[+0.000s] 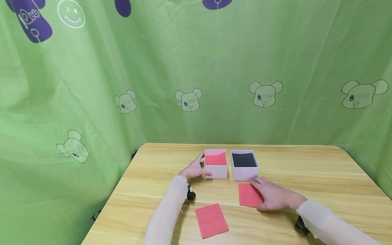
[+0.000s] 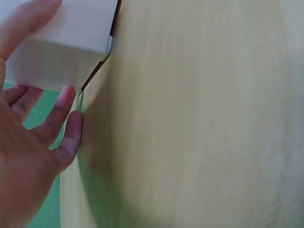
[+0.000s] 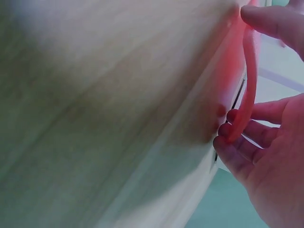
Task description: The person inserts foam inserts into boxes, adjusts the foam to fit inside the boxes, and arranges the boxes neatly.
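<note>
A big green cloth (image 1: 226,124) hangs at the back, with bear heads (image 1: 264,96) drawn on it. Each bear has tiny writing on its face, too small to read for sure. Top left, a purple shape (image 1: 43,30) has white letters (the end looks like "oo"), beside a winking smiley face (image 1: 71,13). The fronts of both white boxes look plain.

The left hand (image 1: 195,169) grips the left white box (image 1: 216,172), thumb on the front and fingers around the side, so it is spread wide. That box has a red sheet (image 1: 215,159) in it. The right hand (image 1: 275,196) holds a red square (image 1: 248,195) between thumb and fingers, fairly wide apart, and the square bends a bit. It is just in front of the right white box (image 1: 245,174), which has a black sheet (image 1: 244,160) in it. Another red square (image 1: 211,221) lies on the wooden table (image 1: 144,194), nearer the person.
</note>
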A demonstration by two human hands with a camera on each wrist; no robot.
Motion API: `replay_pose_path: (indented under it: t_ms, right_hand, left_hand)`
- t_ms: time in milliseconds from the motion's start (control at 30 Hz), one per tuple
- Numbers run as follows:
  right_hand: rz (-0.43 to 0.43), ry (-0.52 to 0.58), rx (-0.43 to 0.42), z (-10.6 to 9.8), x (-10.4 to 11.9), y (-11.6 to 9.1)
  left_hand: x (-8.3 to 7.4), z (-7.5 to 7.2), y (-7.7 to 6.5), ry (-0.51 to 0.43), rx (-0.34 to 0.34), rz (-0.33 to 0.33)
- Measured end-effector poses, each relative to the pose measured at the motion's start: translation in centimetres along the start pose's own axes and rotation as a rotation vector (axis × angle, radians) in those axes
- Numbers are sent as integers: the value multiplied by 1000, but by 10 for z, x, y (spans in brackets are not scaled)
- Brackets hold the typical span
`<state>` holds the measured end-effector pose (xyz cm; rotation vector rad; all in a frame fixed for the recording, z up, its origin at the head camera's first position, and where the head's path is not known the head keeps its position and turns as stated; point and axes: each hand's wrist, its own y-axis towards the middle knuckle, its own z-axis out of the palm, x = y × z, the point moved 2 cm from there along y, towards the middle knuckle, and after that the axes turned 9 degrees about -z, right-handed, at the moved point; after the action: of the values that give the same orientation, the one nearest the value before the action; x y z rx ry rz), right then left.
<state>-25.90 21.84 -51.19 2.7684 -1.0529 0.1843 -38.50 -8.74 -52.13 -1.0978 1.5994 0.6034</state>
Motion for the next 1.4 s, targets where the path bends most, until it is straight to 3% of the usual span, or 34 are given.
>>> replay_pose_path:
  t_ms: [333, 700, 1067, 1400]
  right_hand:
    - [-2, 45, -21, -23, 15, 3]
    - [-63, 53, -130, -49, 27, 21]
    - [-55, 17, -134, -71, 25, 46]
    - [-56, 16, -151, -77, 19, 71]
  left_hand:
    - [1, -1, 1, 13, -7, 1]
    - [1, 0, 0, -2, -5, -6]
    - [0, 0, 1, -5, -6, 21]
    - [-4, 2, -3, -3, 2, 14]
